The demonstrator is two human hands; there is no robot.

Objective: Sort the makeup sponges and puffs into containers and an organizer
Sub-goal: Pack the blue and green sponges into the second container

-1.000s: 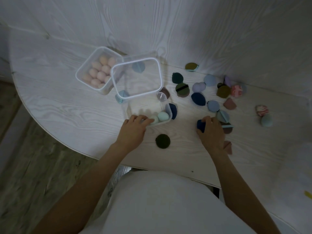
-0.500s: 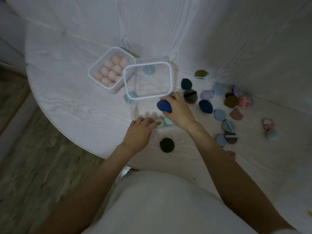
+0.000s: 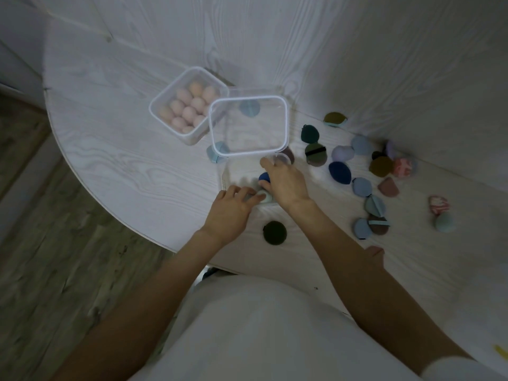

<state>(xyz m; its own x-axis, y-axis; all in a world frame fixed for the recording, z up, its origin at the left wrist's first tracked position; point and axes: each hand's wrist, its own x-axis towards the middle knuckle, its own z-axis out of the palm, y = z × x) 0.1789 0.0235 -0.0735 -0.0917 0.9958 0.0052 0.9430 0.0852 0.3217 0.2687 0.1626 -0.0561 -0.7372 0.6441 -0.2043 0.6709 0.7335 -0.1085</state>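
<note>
Right hand: the right hand [image 3: 287,182] reaches over the low clear organizer [image 3: 228,177]; its fingers [image 3: 265,185] are curled round a dark blue sponge [image 3: 264,177], likely about to drop it in.
Left hand: the left hand [image 3: 233,207] rests loosely curled on the organizer's near wall, probably steadying it; it pinches nothing.
Containers: beyond the fingers, an empty clear box [image 3: 248,126] touches a box of pink sponges [image 3: 189,104].
Open room: loose puffs [image 3: 361,187] lie right of the fingers, a dark round puff [image 3: 275,232] just behind; the tabletop [image 3: 123,149] curves away close on the left.
</note>
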